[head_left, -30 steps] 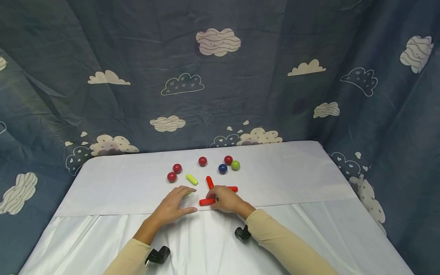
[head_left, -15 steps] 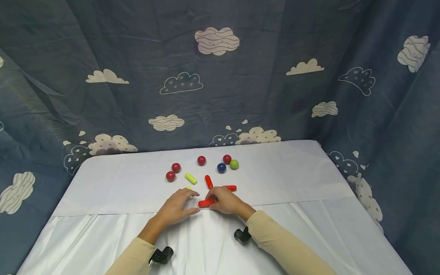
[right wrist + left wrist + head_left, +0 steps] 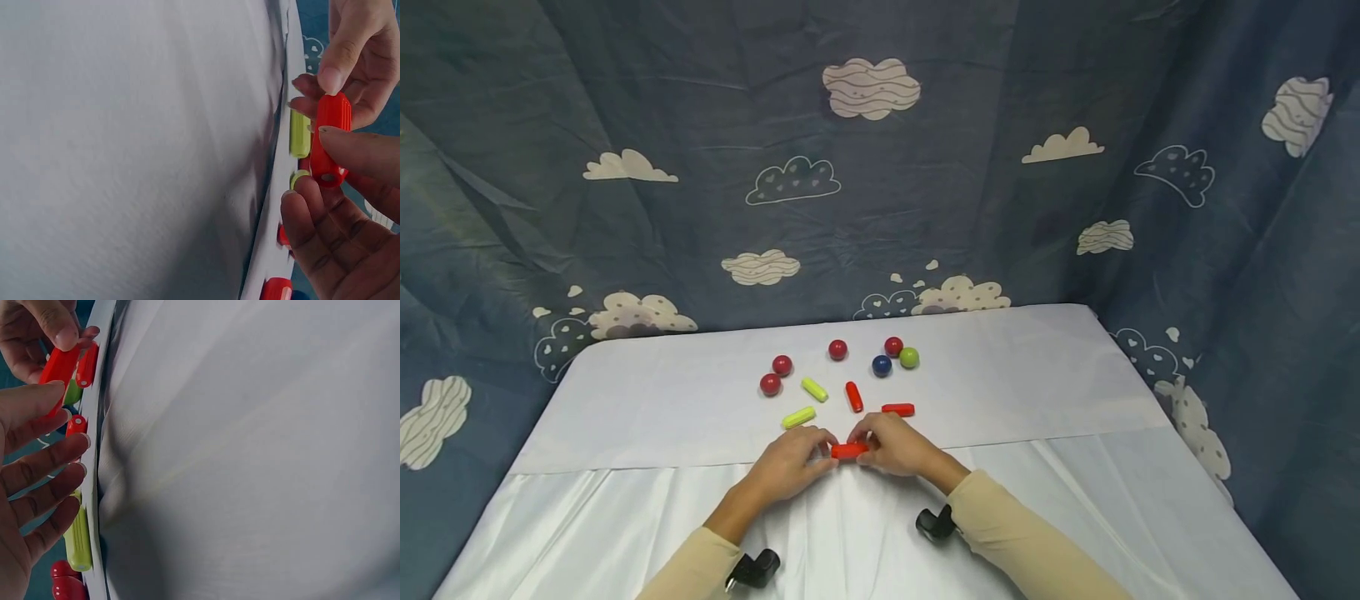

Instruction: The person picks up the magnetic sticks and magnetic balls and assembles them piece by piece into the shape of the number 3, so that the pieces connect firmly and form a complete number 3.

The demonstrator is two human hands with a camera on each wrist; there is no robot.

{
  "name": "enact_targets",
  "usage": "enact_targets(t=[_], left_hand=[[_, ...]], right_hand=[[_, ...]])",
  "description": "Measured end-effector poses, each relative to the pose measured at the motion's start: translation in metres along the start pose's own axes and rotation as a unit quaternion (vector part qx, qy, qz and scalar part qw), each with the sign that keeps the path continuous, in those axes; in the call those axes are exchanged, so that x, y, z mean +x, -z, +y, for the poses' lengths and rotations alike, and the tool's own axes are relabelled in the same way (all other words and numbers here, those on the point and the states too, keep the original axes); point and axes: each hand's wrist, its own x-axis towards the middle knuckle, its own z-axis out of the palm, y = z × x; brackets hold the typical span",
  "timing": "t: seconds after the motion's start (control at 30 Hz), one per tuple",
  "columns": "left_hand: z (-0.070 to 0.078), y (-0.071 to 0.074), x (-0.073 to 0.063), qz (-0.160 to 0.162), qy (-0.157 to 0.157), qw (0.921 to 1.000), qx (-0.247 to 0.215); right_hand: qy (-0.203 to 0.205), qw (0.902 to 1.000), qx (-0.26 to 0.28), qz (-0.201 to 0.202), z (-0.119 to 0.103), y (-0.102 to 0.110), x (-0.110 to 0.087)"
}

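A short red ridged rod [image 3: 847, 451] lies crosswise between both hands, near the fold in the white cloth. My left hand [image 3: 790, 467] pinches its left end with thumb and forefinger; the other fingers stay spread in the left wrist view. At the opposite end, my right hand [image 3: 898, 450] holds the rod between thumb and fingers. A small hole shows in the rod's end face [image 3: 328, 179] in the right wrist view. Two more red rods, one upright in view [image 3: 853, 397] and one sideways [image 3: 898, 410], lie just beyond the right hand.
Two yellow-green rods, a nearer one [image 3: 798, 417] and a farther one [image 3: 814, 389], lie beyond the left hand. Farther back are several red balls [image 3: 838, 350], a blue ball [image 3: 882, 365] and a green ball [image 3: 909, 357]. A cloud-patterned curtain [image 3: 940, 192] hangs behind the table.
My left hand has moved right and now pinches the red rod's left end. The right hand has drawn the rod slightly nearer. The nearer yellow-green rod has come into full view.
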Motion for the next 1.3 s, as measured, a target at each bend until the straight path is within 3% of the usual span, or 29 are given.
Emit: enact_targets(t=[0.47,0.63,0.87,1.3], left_hand=[[0.006,-0.006,-0.008,-0.008,-0.052,0.9985,-0.018],[0.009,-0.008,-0.011,-0.023,-0.047,0.9979,-0.039],[0.015,-0.008,-0.019,-0.053,-0.032,0.9917,-0.113],[0.019,-0.017,-0.03,-0.086,-0.033,0.9827,-0.161]], right_hand=[[0.046,0.9987,0.018,-0.007,0.0,0.002,-0.018],[0.042,0.9978,0.044,-0.025,0.002,0.0,-0.023],[0.042,0.9944,0.084,-0.048,0.006,-0.006,-0.031],[0.04,0.988,0.126,-0.08,0.005,-0.015,-0.042]])
